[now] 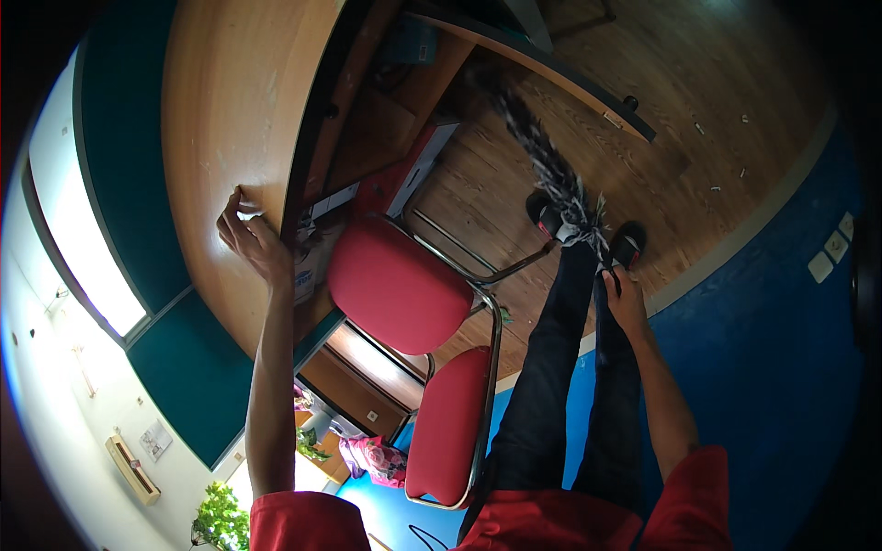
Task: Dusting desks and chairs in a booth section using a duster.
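Note:
My right hand (623, 296) is closed around the dark handle of a grey feather-like duster (551, 165), whose long bushy head reaches away over the wooden floor, past my shoes. My left hand (251, 237) is at the wooden desktop (234, 89), fingers curled with a gap between thumb and forefinger. A small pale patch shows by its fingers; whether it is an object or glare, I cannot tell. Below the desktop's dark edge, an open compartment (372, 131) holds a bluish box (410, 45).
A red padded chair (400, 286) with a metal frame stands between the desk and my legs. An open cabinet door (551, 72) juts over the floor. Small white scraps (699, 129) lie on the floor near the blue wall (751, 330), which bears sockets (836, 246).

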`<state>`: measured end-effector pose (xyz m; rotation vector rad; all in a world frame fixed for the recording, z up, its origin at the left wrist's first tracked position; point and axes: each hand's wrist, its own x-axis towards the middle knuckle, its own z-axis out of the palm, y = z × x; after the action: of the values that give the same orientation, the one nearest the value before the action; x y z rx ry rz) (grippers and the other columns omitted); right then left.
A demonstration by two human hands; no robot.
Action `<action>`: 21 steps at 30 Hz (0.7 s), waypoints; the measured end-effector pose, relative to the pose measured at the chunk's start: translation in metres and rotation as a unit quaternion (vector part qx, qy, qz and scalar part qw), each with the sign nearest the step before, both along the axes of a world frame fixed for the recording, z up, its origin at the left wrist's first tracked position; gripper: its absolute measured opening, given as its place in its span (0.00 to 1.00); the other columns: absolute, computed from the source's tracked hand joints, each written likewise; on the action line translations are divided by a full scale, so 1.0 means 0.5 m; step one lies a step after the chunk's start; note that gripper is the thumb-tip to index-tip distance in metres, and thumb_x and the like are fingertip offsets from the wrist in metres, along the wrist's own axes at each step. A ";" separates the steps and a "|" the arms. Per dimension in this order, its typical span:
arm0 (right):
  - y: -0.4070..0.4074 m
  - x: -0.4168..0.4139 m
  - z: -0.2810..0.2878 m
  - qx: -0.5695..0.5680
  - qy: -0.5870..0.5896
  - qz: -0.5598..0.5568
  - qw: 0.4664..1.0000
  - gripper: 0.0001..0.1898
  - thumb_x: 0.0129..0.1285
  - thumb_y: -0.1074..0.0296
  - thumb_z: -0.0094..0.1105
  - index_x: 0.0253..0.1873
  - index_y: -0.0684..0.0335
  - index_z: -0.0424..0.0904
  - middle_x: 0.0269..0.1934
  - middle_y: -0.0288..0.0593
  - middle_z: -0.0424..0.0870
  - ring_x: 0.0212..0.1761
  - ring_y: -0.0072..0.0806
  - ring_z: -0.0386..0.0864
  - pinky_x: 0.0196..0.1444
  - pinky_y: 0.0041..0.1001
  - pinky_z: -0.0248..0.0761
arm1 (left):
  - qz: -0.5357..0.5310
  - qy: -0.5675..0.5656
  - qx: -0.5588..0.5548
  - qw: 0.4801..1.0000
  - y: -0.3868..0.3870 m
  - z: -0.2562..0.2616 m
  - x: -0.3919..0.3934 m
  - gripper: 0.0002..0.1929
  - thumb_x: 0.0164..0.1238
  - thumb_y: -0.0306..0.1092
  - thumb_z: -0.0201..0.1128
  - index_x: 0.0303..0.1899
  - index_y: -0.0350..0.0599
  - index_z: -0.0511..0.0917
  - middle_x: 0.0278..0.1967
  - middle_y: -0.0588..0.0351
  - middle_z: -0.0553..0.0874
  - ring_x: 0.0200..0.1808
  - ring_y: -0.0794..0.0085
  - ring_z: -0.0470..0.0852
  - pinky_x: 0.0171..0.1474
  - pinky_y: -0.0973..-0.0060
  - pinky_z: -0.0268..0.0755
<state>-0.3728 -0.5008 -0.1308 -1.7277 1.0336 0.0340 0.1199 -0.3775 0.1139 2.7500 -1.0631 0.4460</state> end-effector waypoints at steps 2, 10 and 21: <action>-0.005 0.015 0.011 -0.006 -0.007 -0.037 0.999 0.11 0.69 0.63 0.57 0.44 0.67 0.74 0.23 0.60 0.77 0.28 0.58 0.79 0.26 0.41 0.67 | 0.002 -0.002 -0.007 1.000 -0.001 -0.003 -0.002 0.22 0.62 0.33 0.44 0.56 0.36 0.73 0.41 0.50 0.77 0.52 0.58 0.70 0.63 0.56 0.54; -0.017 0.015 0.058 0.029 0.015 0.092 0.995 0.12 0.69 0.59 0.55 0.42 0.63 0.75 0.25 0.60 0.79 0.30 0.57 0.80 0.29 0.47 0.69 | 0.013 -0.007 -0.011 1.000 0.001 -0.007 -0.002 0.22 0.62 0.31 0.45 0.56 0.38 0.74 0.48 0.48 0.78 0.56 0.55 0.71 0.64 0.57 0.57; -0.095 -0.141 0.180 0.041 0.160 0.139 0.976 0.16 0.69 0.57 0.55 0.44 0.67 0.76 0.29 0.60 0.82 0.35 0.56 0.81 0.35 0.46 0.73 | -0.187 0.221 -0.141 0.947 -0.217 -0.012 -0.266 0.24 0.46 0.20 0.57 0.51 0.43 0.79 0.56 0.48 0.78 0.61 0.55 0.72 0.63 0.61 0.63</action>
<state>-0.4435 -0.5483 -0.0406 -1.8151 0.9950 0.5424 -0.0132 -0.4861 0.1079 2.1793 -1.2409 -0.0710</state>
